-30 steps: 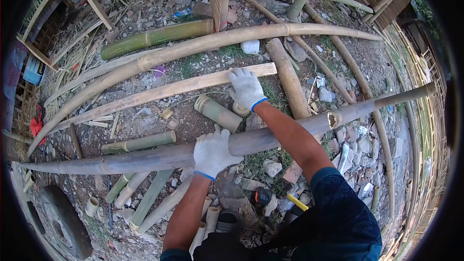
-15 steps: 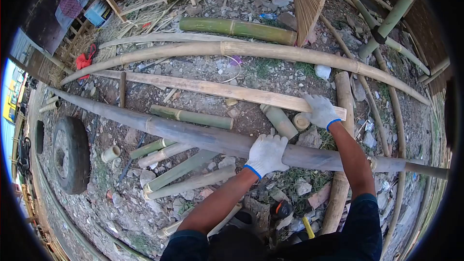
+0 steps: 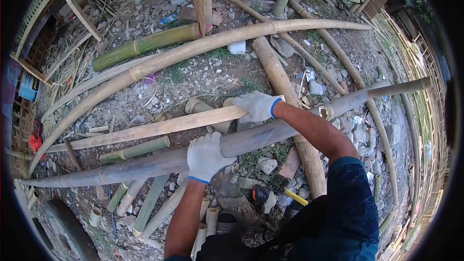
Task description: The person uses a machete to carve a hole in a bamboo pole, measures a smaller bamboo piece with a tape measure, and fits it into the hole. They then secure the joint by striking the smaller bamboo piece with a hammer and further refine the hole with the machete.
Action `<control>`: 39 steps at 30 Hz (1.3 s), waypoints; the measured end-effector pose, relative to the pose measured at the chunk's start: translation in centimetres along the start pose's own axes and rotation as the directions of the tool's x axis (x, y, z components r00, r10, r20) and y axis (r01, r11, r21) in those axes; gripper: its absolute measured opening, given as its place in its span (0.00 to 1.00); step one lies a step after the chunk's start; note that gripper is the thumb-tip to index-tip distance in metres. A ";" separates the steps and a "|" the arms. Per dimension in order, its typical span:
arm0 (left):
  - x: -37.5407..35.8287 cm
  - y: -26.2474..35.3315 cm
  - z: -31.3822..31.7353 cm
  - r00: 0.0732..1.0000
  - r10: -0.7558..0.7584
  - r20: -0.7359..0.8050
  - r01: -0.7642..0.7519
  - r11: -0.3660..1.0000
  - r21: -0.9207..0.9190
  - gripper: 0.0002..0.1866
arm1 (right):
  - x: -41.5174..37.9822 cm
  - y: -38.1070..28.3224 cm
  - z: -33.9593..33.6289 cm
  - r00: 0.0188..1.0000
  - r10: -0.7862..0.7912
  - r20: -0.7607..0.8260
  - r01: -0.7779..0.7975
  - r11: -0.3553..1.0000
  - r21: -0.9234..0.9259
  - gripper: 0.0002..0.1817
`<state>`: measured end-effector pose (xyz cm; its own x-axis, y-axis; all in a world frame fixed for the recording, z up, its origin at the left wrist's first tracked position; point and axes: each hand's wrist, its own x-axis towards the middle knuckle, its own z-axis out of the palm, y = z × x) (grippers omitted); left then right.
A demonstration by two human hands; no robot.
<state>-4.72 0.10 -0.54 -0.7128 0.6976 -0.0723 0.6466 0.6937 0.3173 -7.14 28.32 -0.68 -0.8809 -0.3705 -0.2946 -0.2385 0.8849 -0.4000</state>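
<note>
My left hand (image 3: pixel 207 157), in a white knit glove with blue trim, is wrapped over a long grey bamboo pole (image 3: pixel 263 137). The pole slants across the view and rests over a tan bamboo log (image 3: pixel 309 162). My right hand (image 3: pixel 256 107), gloved the same way, is closed round the near right end of a pale split bamboo slat (image 3: pixel 164 127). That slat lies just beyond the pole, roughly along it. Under the slat sits a short green bamboo piece (image 3: pixel 199 108); another green piece (image 3: pixel 135 149) lies between slat and pole. My fingertips under the slat are hidden.
A long curved bamboo pole (image 3: pixel 193 49) arches beyond the slat, with a thick green bamboo (image 3: pixel 145 43) behind it. Cut bamboo pieces (image 3: pixel 150 208) and a tyre (image 3: pixel 70 232) lie at lower left. A yellow handle (image 3: pixel 296 197) and an orange-black object (image 3: pixel 261 194) lie near my feet.
My view has turned right, so the scene has shifted left and tilted. Both hands keep their holds, the left on the pole and the right on the slat's end.
</note>
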 end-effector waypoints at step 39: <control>-2.5 3.2 0.2 0.973 0.086 -0.214 -0.098 0.994 -0.047 0.42 | -37.0 -11.7 22.4 0.261 0.961 -0.085 -0.212 0.143 0.967 0.20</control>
<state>-0.80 0.64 0.50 -0.6962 0.7000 0.1588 0.6998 0.6126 0.3674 37.43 25.32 -4.52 -0.4943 0.7780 -0.3878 0.5482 -0.0673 -0.8337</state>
